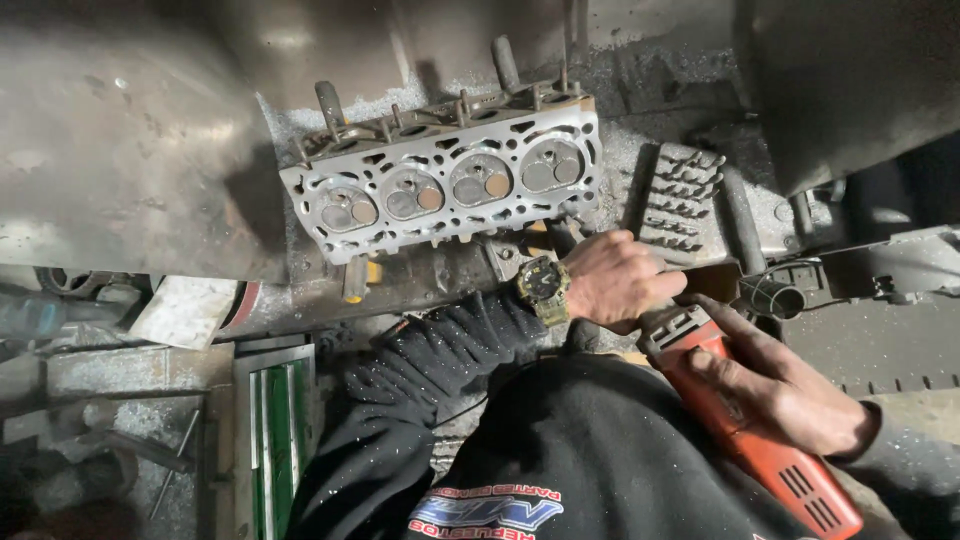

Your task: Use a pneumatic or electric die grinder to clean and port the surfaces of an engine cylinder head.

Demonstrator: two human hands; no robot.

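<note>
Both hands on orange grinder [760, 440], held low right, just off the bench edge. Left hand [615, 280] closed around grinder's front end, watch [543, 290] on wrist; right hand [775, 385] wrapped over the body, fingers gripping. Cylinder head [445, 185] flat on bench [130, 150], face up, near left hand, not touching.

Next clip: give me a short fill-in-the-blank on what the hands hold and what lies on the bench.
1. The right hand grips the body of a power tool whose colour is ____.
2. The left hand wears a ____ on its wrist.
3. The metal cylinder head on the bench shows ____ round chambers in a row.
4. Both hands are on the ____.

Missing words: orange; watch; four; power tool
</note>
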